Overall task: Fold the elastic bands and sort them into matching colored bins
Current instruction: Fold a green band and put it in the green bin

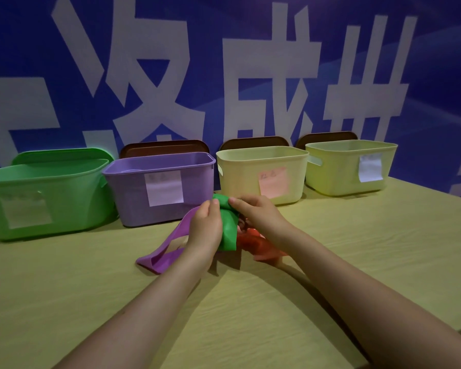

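Both hands are up at 12 o'clock: left hand and right hand each pinch the wide green rubber elastic band, held above the pale wooden table, purple plastic bin at 10 o'clock.

Dim, colour-washed scene with soft detail and wide-angle bending.

Light falls from above and behind the viewer, throwing dark forearm shadows across the desk toward its middle. The blue wall darkens at the upper corners (a clear vignette). The desk's far edge and the green bin bow outward near the frame's left side. The paper labels on the bins are too blurred to read; no harsh glare anywhere.
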Tool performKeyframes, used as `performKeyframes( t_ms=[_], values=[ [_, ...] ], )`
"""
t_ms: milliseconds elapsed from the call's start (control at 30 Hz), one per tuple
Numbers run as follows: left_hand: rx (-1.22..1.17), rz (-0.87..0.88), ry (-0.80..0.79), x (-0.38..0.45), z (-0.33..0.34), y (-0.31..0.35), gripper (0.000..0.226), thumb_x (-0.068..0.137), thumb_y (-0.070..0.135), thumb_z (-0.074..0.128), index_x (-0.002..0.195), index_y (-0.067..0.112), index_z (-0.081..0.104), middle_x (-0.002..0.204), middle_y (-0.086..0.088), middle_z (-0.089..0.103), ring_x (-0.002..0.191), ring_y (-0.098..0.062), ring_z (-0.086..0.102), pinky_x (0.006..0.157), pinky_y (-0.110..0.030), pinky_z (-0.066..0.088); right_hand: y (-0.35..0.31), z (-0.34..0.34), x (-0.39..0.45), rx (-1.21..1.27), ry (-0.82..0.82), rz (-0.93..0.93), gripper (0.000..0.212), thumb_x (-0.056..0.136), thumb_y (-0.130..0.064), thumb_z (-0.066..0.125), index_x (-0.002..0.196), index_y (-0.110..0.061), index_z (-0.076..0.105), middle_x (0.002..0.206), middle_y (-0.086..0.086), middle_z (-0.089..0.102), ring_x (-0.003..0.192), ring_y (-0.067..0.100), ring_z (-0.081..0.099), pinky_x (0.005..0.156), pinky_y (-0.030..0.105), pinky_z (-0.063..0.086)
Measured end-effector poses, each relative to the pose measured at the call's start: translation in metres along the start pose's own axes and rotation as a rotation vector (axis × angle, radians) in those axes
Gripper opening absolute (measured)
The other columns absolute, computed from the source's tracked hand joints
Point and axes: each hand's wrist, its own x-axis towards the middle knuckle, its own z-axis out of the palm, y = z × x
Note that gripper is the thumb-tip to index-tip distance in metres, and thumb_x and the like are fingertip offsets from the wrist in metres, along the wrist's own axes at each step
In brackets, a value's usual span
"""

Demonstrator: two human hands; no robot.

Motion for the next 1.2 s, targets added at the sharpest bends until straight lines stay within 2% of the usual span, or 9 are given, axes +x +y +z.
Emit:
performKeyframes(
  t_ms=[133, 200, 433, 600, 667, 867, 933, 1033, 1200],
  values=[
    [-0.063, -0.016, -0.032, -0.002, -0.004, 0.004, 0.026, 0.102, 0.033, 0.037, 0.104, 0.019, 0.059, 0.095, -0.005, 0.064, 0.089, -0.021, 0.060, 0.073, -0.031, 0.046, -0.001, 0.001, 0.000, 0.006, 0.025, -0.096, 0.018, 0.097, -0.023, 0.053, 0.104, -0.016, 0.068, 0.086, 0.010, 0.070, 0.072, 0.017, 0.060, 0.062, 0.022, 0.048],
    [-0.103, -0.027, -0.045, -0.003, -0.005, 0.005, 0.028, 0.099, 0.040, 0.042, 0.100, 0.021, 0.063, 0.095, -0.006, 0.067, 0.089, -0.022, 0.063, 0.077, -0.034, 0.049, -0.001, 0.001, 0.000, 0.025, 0.024, -0.130, 0.014, 0.097, -0.020, 0.054, 0.099, -0.021, 0.068, 0.093, 0.015, 0.071, 0.077, 0.018, 0.060, 0.068, 0.026, 0.049],
    [-0.109, 0.080, -0.031, -0.001, -0.006, 0.008, 0.021, 0.100, 0.027, 0.046, 0.087, 0.025, 0.063, 0.094, -0.010, 0.068, 0.095, -0.029, 0.064, 0.086, -0.042, 0.051, -0.002, 0.002, -0.001, 0.028, 0.041, -0.220, 0.019, 0.097, -0.012, 0.054, 0.108, -0.006, 0.068, 0.064, -0.002, 0.059, 0.047, 0.002, 0.047, 0.048, 0.016, 0.040],
    [-0.187, -0.022, -0.023, -0.005, -0.006, 0.008, 0.024, 0.096, 0.035, 0.053, 0.099, 0.016, 0.068, 0.085, -0.005, 0.071, 0.082, -0.020, 0.067, 0.069, -0.027, 0.052, 0.000, 0.005, -0.003, -0.001, 0.083, -0.219, 0.021, 0.097, -0.014, 0.054, 0.109, -0.003, 0.068, 0.065, -0.004, 0.060, 0.048, 0.000, 0.049, 0.047, 0.017, 0.041],
    [-0.201, -0.094, -0.035, -0.008, -0.006, 0.006, 0.029, 0.093, 0.041, 0.055, 0.091, 0.015, 0.067, 0.069, -0.002, 0.072, 0.065, -0.014, 0.069, 0.059, -0.023, 0.054, 0.001, 0.006, -0.003, -0.003, 0.097, -0.196, 0.022, 0.097, -0.015, 0.054, 0.110, -0.004, 0.068, 0.068, -0.005, 0.061, 0.049, -0.003, 0.052, 0.047, 0.015, 0.041],
    [-0.233, -0.201, -0.034, -0.005, -0.002, 0.004, 0.039, 0.086, 0.057, 0.056, 0.089, 0.019, 0.065, 0.087, -0.008, 0.072, 0.088, -0.025, 0.069, 0.089, -0.045, 0.055, 0.002, 0.005, -0.001, 0.014, 0.119, -0.167, 0.021, 0.097, -0.017, 0.054, 0.107, -0.006, 0.069, 0.070, -0.002, 0.062, 0.048, -0.001, 0.051, 0.046, 0.016, 0.040],
    [-0.242, -0.196, -0.038, -0.004, -0.002, 0.004, 0.037, 0.090, 0.053, 0.054, 0.085, 0.018, 0.063, 0.072, -0.005, 0.072, 0.077, -0.020, 0.070, 0.082, -0.038, 0.057, 0.003, 0.006, -0.001, 0.011, 0.122, -0.158, 0.021, 0.097, -0.019, 0.055, 0.107, -0.007, 0.069, 0.068, -0.002, 0.062, 0.048, 0.002, 0.051, 0.046, 0.017, 0.041],
    [-0.250, -0.161, -0.057, -0.007, -0.002, 0.008, 0.036, 0.094, 0.047, 0.051, 0.083, 0.015, 0.062, 0.054, -0.002, 0.067, 0.050, -0.011, 0.065, 0.052, -0.022, 0.052, 0.005, 0.006, 0.001, 0.008, 0.130, -0.153, 0.021, 0.096, -0.018, 0.055, 0.106, -0.007, 0.069, 0.065, -0.001, 0.061, 0.047, 0.004, 0.050, 0.046, 0.019, 0.041],
    [-0.120, -0.148, -0.025, -0.001, 0.001, 0.004, 0.025, 0.100, 0.034, 0.045, 0.097, 0.014, 0.060, 0.077, -0.004, 0.063, 0.067, -0.017, 0.060, 0.052, -0.026, 0.044, 0.014, 0.010, 0.012, -0.102, 0.279, -0.093, 0.020, 0.094, -0.021, 0.058, 0.104, -0.010, 0.072, 0.068, -0.005, 0.063, 0.054, 0.001, 0.056, 0.054, 0.022, 0.045]
  ],
)
